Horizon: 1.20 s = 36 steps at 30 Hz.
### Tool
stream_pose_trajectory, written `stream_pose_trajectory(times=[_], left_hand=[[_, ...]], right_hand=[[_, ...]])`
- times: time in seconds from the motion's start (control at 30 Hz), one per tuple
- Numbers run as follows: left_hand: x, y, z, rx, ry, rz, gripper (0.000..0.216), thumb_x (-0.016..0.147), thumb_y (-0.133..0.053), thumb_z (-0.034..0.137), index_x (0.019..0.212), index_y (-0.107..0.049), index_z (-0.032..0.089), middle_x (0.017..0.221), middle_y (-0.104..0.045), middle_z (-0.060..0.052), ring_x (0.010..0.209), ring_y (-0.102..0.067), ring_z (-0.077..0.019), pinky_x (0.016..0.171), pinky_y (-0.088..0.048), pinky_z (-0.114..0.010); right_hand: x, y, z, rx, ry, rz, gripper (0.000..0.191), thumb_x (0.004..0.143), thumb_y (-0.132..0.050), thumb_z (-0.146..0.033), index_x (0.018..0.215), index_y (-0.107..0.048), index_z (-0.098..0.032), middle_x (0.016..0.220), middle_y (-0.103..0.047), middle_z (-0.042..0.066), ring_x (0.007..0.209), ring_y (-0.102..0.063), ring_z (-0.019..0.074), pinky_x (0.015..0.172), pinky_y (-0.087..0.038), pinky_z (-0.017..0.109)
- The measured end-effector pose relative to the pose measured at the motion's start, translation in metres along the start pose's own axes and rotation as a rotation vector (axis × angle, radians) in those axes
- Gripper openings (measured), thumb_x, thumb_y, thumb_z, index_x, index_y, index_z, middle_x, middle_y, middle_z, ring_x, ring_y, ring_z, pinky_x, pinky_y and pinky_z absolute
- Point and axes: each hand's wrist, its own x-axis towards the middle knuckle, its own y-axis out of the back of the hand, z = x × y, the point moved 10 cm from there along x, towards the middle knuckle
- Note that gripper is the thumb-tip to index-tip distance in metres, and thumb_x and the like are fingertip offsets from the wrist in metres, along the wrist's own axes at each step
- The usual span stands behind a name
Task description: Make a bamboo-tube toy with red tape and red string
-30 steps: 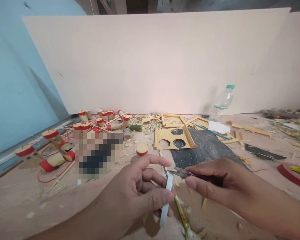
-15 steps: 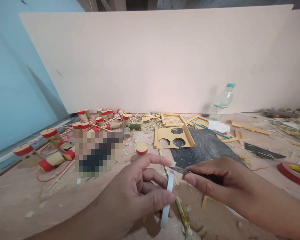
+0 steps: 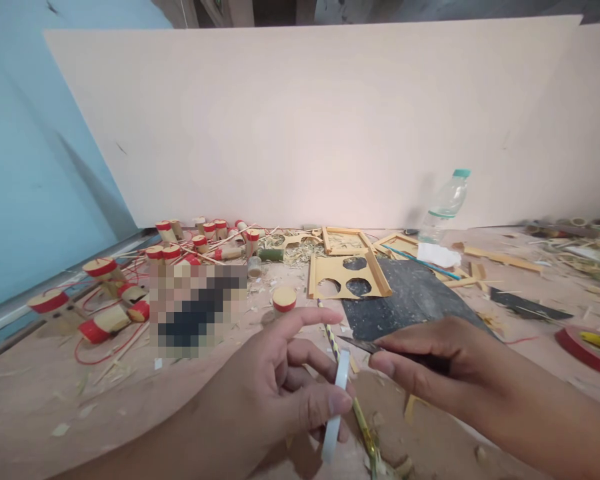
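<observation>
My left hand (image 3: 300, 380) pinches a narrow whitish roll of tape (image 3: 337, 403), seen nearly edge-on, between thumb and curled fingers. Its index finger stretches out above the roll. In my right hand (image 3: 430, 363) is a small knife (image 3: 359, 344), its handle mostly hidden in the grip and its pointed blade aimed left. The blade tip sits just above the top of the roll, apart from the left index fingertip. Behind the roll runs a thin patterned yellow-green stick (image 3: 359, 417), partly covered by the left hand; whether the fingers touch it I cannot tell.
Several red-banded bamboo pieces (image 3: 100, 268) with cords lie at left. Ahead are a cardboard tray with round holes (image 3: 347, 269) and a black sheet (image 3: 410, 300). A plastic bottle (image 3: 447, 203) leans near the white board. Red tape (image 3: 575, 353) lies at far right among shavings.
The knife tip has parted from the left index fingertip. A small white piece seen at that fingertip earlier no longer shows there. The left hand still holds the roll.
</observation>
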Motion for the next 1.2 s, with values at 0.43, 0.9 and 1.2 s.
stream_pose_trajectory(times=[0.43, 0.9, 1.2], left_hand=[[0.000, 0.012, 0.011, 0.067, -0.099, 0.125, 0.066, 0.088, -0.089, 0.036, 0.143, -0.055, 0.030, 0.103, -0.076, -0.003, 0.091, -0.072, -0.0206, 0.081, -0.053, -0.031], [0.004, -0.003, 0.070, 0.880, -0.487, 0.300, 0.047, 0.093, -0.084, 0.040, 0.133, -0.062, 0.029, 0.119, -0.072, -0.003, 0.105, -0.068, -0.0246, 0.093, -0.053, -0.035], [-0.040, -0.049, 0.105, 1.355, -1.146, 0.187, 0.012, 0.109, -0.058, 0.011, 0.112, -0.068, 0.017, 0.101, -0.071, -0.002, 0.092, -0.064, -0.0168, 0.088, -0.049, -0.029]], right_hand=[[-0.027, 0.037, -0.056, -0.564, 0.460, 0.503, 0.031, 0.113, -0.048, -0.039, 0.103, -0.074, -0.026, 0.077, -0.079, 0.006, 0.049, -0.068, 0.0193, 0.045, -0.051, 0.030], [-0.048, 0.017, -0.065, -0.950, 0.671, 0.575, 0.037, 0.120, -0.031, -0.027, 0.123, -0.066, -0.017, 0.100, -0.085, 0.007, 0.075, -0.081, 0.0199, 0.048, -0.051, 0.034], [-0.047, 0.013, -0.071, -0.945, 0.708, 0.590, 0.039, 0.121, -0.030, -0.027, 0.111, -0.067, -0.019, 0.097, -0.085, 0.002, 0.065, -0.079, 0.0161, 0.044, -0.049, 0.034]])
